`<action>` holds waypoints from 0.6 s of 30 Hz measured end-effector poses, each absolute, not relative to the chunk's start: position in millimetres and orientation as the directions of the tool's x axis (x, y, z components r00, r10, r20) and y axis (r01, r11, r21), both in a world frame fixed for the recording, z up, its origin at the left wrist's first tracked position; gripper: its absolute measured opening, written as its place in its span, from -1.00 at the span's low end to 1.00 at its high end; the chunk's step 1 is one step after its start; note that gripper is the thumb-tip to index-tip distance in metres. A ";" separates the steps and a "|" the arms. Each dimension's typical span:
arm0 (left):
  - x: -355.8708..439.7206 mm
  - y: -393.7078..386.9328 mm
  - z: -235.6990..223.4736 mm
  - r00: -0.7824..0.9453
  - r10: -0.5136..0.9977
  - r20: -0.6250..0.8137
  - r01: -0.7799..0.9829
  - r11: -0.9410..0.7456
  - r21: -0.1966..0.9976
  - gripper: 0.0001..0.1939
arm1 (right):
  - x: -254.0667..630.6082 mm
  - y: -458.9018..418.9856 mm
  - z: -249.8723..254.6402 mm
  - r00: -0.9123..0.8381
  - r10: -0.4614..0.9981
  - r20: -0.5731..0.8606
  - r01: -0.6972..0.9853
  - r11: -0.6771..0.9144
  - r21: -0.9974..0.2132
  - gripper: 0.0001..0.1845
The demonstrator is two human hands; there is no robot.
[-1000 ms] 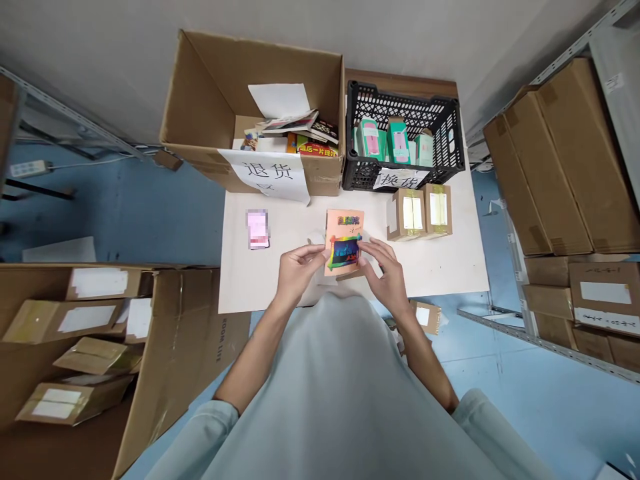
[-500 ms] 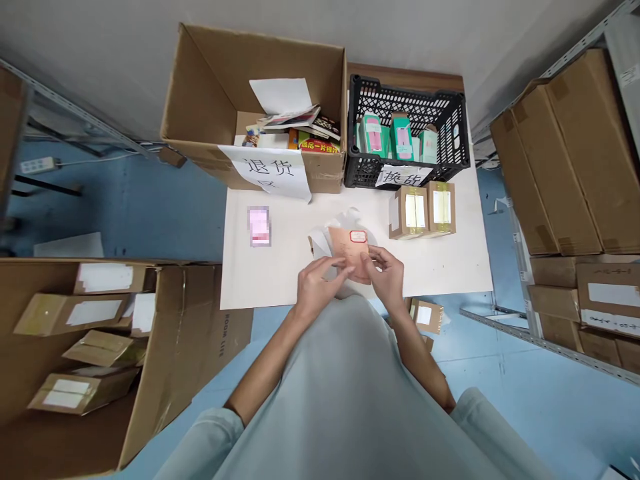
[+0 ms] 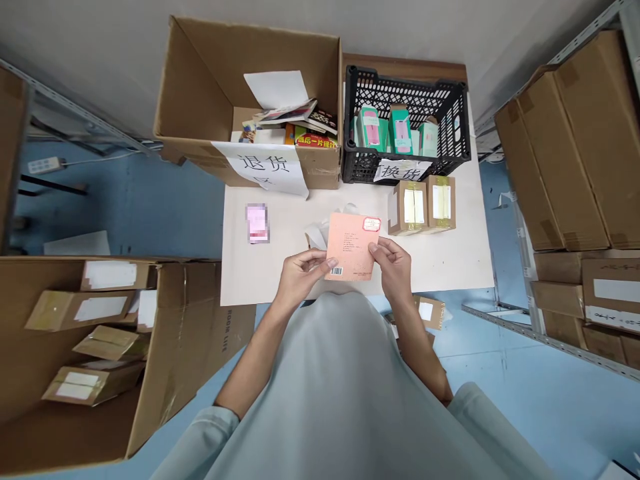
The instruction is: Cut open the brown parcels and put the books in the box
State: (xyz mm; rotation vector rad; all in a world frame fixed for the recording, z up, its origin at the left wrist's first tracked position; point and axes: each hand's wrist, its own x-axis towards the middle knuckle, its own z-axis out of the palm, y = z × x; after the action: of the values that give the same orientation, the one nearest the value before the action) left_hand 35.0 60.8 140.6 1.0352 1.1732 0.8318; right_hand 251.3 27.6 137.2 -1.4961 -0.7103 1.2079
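book (image 3: 353, 257) has turned over, in front of crate (image 3: 361, 171); left hand (image 3: 299, 275), right hand (image 3: 397, 268) nearly closed, pinching its edges.

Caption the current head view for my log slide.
Left hand and right hand hold a pink booklet, barcode showing, with an open cardboard box and black crate beyond.

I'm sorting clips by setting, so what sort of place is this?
Probably a returns corner in a stockroom or warehouse: a large carton bears a sign reading 退货 (returns), the black crate beside it one reading 换货 (exchanges), and taped parcels lie in an open box.
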 end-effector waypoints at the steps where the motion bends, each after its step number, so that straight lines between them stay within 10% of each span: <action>1: 36.2 60.0 140.6 0.196 0.928 -0.316 0.004 0.321 0.947 -0.52 | 252.0 27.6 135.9 0.316 0.895 -0.316 -0.145 -0.283 -0.948 -0.44; 9: 42.6 54.6 133.1 0.036 0.974 -0.224 0.100 0.220 0.970 -0.60 | 249.9 22.8 126.3 0.417 0.901 -0.120 0.111 -0.182 -0.977 -0.46; 18: 63.3 31.1 124.0 0.123 0.989 0.079 0.292 -0.112 0.950 -0.72 | 215.3 6.4 127.2 0.281 0.915 -0.289 -0.008 -0.299 -0.954 -0.45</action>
State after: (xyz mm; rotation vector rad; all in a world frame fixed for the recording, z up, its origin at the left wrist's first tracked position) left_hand 63.3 31.1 124.0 1.5536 1.2948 1.0378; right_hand 215.3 6.4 127.2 -1.5736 -0.8615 1.1855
